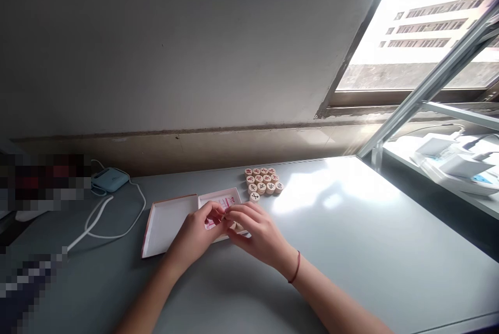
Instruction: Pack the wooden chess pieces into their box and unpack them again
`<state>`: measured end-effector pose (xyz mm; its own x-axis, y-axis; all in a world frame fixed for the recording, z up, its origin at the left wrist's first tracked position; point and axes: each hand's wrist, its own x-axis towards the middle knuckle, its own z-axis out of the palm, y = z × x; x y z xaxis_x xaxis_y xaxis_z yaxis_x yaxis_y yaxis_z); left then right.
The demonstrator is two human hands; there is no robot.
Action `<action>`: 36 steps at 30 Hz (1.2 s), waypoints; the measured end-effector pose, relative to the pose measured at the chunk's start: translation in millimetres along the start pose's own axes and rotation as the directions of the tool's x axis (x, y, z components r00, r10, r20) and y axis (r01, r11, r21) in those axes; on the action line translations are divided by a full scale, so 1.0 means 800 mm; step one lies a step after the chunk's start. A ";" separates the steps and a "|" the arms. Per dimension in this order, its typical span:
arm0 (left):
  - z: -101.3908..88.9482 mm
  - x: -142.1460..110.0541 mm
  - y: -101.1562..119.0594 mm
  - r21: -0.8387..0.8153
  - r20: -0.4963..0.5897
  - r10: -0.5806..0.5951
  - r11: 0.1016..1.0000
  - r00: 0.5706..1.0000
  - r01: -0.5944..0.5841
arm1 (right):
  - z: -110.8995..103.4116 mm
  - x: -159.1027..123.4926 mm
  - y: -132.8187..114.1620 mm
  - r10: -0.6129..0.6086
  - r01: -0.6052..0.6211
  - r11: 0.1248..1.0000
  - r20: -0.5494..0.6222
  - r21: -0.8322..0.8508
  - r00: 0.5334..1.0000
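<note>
My left hand (197, 232) and my right hand (255, 232) meet over an open white box (224, 201) on the grey table. Their fingertips are pinched together on a round wooden chess piece (233, 225) at the box's front edge. The box lid (167, 222) lies open-side up just left of the box, under my left hand. Several round wooden chess pieces (263, 182) with red and black characters lie in rows on the table just beyond the box. A red string circles my right wrist.
A small blue device (109, 179) with a white cable (117, 219) lies at the back left. A blurred patch covers the far left. A window and a metal frame (424, 84) rise at right, with white devices (456, 162) on the ledge.
</note>
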<state>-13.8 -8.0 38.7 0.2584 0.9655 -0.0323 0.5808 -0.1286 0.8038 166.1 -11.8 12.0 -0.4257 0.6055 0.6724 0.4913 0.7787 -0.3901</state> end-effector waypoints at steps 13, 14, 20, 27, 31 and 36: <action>-0.008 0.002 -0.013 0.490 0.064 -0.021 0.871 0.998 -0.013 | -0.057 -0.012 0.073 0.711 -0.605 0.661 0.113 -0.445 0.694; -0.008 0.001 -0.013 0.504 0.073 -0.034 0.864 0.997 -0.007 | -0.055 -0.013 0.075 0.709 -0.598 0.663 0.120 -0.449 0.695; -0.002 -0.001 -0.016 0.553 0.057 -0.030 0.833 0.998 -0.006 | -0.048 -0.019 0.078 0.632 -0.549 0.724 0.082 -0.419 0.771; -0.002 0.001 -0.022 0.541 0.070 -0.025 0.841 0.997 -0.017 | -0.052 -0.013 0.071 0.602 -0.568 0.750 -0.005 -0.339 0.798; -0.002 0.002 -0.018 0.557 0.079 -0.038 0.831 0.996 -0.012 | -0.051 -0.008 0.064 0.592 -0.568 0.765 -0.016 -0.304 0.806; 0.001 0.004 -0.022 0.614 0.023 -0.001 0.789 1.000 -0.014 | -0.044 -0.005 0.052 0.532 -0.514 0.816 -0.005 -0.263 0.847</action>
<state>-22.6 -3.2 24.0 0.2759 0.9601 -0.0468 0.9290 -0.2538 0.2695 215.1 12.5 14.7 -0.0952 0.9260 0.3653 0.8201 0.2810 -0.4985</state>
